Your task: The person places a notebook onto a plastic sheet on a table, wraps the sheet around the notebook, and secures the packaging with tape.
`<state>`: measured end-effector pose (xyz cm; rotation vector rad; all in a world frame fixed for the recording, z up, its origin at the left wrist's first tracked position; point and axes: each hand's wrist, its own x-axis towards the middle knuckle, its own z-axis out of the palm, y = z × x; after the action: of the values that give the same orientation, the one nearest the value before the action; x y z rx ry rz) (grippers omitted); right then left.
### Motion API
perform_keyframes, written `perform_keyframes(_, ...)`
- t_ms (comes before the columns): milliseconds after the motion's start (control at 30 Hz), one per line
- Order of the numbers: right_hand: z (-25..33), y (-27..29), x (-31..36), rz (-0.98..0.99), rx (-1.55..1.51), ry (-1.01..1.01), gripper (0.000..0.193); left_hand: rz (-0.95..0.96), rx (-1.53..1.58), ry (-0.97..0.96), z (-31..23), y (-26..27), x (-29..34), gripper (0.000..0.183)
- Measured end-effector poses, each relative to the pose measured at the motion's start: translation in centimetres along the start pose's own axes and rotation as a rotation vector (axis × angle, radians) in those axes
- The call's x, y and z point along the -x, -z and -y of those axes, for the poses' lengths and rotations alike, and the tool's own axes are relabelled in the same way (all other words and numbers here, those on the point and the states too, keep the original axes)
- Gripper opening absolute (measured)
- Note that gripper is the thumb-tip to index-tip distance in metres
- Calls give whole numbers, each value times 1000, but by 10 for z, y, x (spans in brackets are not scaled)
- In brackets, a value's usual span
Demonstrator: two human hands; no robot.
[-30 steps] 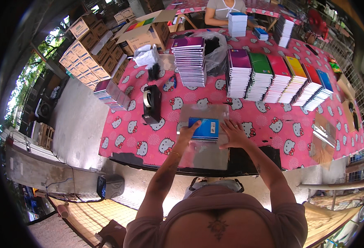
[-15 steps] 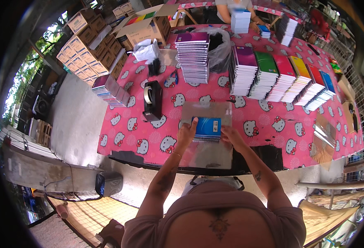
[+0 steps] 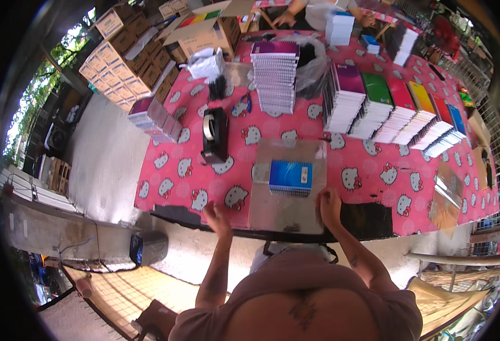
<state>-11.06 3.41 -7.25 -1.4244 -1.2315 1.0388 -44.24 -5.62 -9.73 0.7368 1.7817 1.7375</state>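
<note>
A small stack of blue spiral notebooks (image 3: pixel 291 175) lies on a clear plastic sheet (image 3: pixel 270 213) near the table's front edge. Neither hand touches the stack. My left hand (image 3: pixel 218 218) hovers at the front edge, left of the sheet, empty with loosely bent fingers apart. Close to the sheet's right edge, my right hand (image 3: pixel 329 206) is also lifted off the notebooks. Its fingers are loosely bent and nothing shows in them. A black tape dispenser (image 3: pixel 214 136) stands to the left of the sheet.
Tall notebook stacks stand behind: a purple-topped one (image 3: pixel 274 79) and a coloured row (image 3: pixel 349 99) at right. Another notebook pile (image 3: pixel 154 120) sits at the left edge. Cartons (image 3: pixel 116 74) rise beyond. Across the table, a person sits near white-edged stacks (image 3: pixel 339 29).
Both hands have let go of the blue notebooks and drawn back toward me, the left one outward to the left. The stack stays on the sheet. The whole view has shifted slightly.
</note>
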Motion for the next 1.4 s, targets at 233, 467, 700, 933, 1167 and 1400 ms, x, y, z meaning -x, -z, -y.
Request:
perform_keyframes(233, 12, 18, 18, 781, 474, 618, 13, 880, -626, -630, -45, -34, 28, 11)
perform_keyframes(467, 19, 17, 25, 673, 569, 528, 18, 1022, -662, -843, -67, -38, 19, 19)
perform_keyframes(700, 32, 28, 29, 786, 616, 503, 18, 1100, -795, -843, -57, -23, 6, 25)
perform_keyframes(933, 19, 20, 30, 654, 629, 369, 18, 1033, -838, -789, -60, -35, 8, 27)
perform_keyframes(1167, 42, 8, 34, 429, 652, 717, 22, 1011, -642, -1025, -83, -49, 6, 31)
perform_keyframes(1400, 21, 31, -40, 429, 37, -49, 25, 985, -354, -349, -79, -62, -69, 18)
